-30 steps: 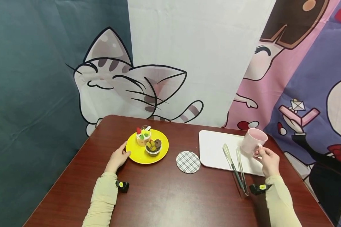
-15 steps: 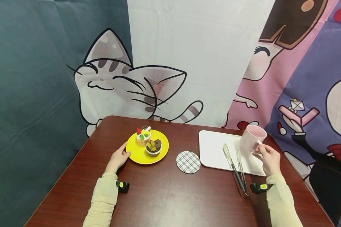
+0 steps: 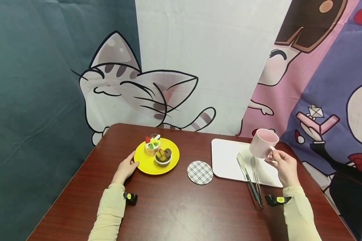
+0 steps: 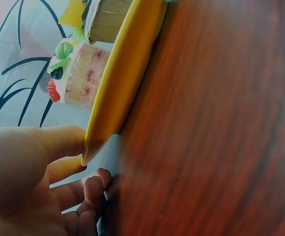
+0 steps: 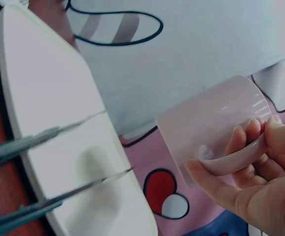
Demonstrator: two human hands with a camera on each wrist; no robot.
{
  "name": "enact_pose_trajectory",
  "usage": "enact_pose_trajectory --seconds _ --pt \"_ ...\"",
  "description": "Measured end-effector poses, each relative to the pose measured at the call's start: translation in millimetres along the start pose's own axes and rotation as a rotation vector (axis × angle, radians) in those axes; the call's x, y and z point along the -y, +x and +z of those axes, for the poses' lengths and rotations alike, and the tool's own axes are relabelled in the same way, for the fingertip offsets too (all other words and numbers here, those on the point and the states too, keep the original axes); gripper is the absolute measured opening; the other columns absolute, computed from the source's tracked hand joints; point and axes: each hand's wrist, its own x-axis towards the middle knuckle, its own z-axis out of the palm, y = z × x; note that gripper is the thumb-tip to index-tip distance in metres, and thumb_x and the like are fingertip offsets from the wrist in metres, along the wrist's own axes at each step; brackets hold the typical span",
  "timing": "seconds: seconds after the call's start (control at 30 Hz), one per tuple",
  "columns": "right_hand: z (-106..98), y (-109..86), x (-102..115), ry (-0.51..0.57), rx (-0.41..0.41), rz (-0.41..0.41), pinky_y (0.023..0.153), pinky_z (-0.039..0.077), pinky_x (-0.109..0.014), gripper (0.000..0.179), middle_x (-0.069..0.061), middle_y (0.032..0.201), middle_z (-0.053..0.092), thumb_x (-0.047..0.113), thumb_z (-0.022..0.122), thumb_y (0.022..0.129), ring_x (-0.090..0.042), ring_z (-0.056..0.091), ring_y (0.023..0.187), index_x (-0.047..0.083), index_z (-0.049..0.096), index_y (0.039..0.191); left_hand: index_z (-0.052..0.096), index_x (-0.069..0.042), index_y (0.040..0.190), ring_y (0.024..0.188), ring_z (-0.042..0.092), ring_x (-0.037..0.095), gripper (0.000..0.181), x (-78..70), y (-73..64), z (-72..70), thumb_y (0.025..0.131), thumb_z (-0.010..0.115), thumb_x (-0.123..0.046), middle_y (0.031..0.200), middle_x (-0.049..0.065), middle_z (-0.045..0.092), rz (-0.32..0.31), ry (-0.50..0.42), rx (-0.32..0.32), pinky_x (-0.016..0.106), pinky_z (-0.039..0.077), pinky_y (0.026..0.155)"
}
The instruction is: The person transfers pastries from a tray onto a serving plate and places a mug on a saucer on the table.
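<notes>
On the left, a yellow plate point(image 3: 144, 162) carries a dessert cup topped with fruit point(image 3: 152, 148) and a dark cupcake point(image 3: 163, 160). My left hand point(image 3: 125, 169) pinches the plate's near-left rim between thumb point(image 4: 66, 140) and forefinger; its other fingers curl below the rim. Over at the right, my right hand point(image 3: 286, 168) grips a pink mug point(image 3: 261, 144) by its handle point(image 5: 238, 160). The mug is upright and raised above the white tray point(image 3: 226, 160), apart from it. Its underside is hidden in the head view.
Metal tongs point(image 3: 249, 182) lie across the tray's front edge, their handle end over the table. A round plaid coaster point(image 3: 200, 172) sits between plate and tray. The brown table point(image 3: 175, 207) ends at a printed cloth backdrop point(image 3: 217, 60).
My right hand has lifted the pink mug off the tray and carried it slightly left. My left hand and the plate have stayed in place.
</notes>
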Motion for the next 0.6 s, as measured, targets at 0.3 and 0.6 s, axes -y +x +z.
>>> enact_pose_trajectory --seconds 0.3,0.6 --pt "69 -32.4 66 0.015 0.096 0.065 0.064 0.054 -0.032 0.014 -0.003 0.071 0.062 0.008 0.052 0.087 -0.012 0.06 0.068 0.001 0.064 0.084 0.018 -0.015 0.144 0.063 0.039 0.017 0.063 0.3 1.2 1.9 0.089 0.046 -0.029 0.071 0.004 0.041 -0.004 0.011 -0.002 0.027 0.03 0.061" --pt "112 -52.6 97 0.006 0.086 0.136 0.066 0.054 -0.029 0.017 -0.002 0.068 0.059 0.005 0.047 0.089 -0.01 0.058 0.067 0.0 0.061 0.08 0.018 -0.013 0.144 0.063 0.039 0.017 0.063 0.1 1.0 1.0 0.089 0.046 -0.028 0.07 0.004 0.041 -0.004 0.005 0.004 0.027 0.03 0.06"
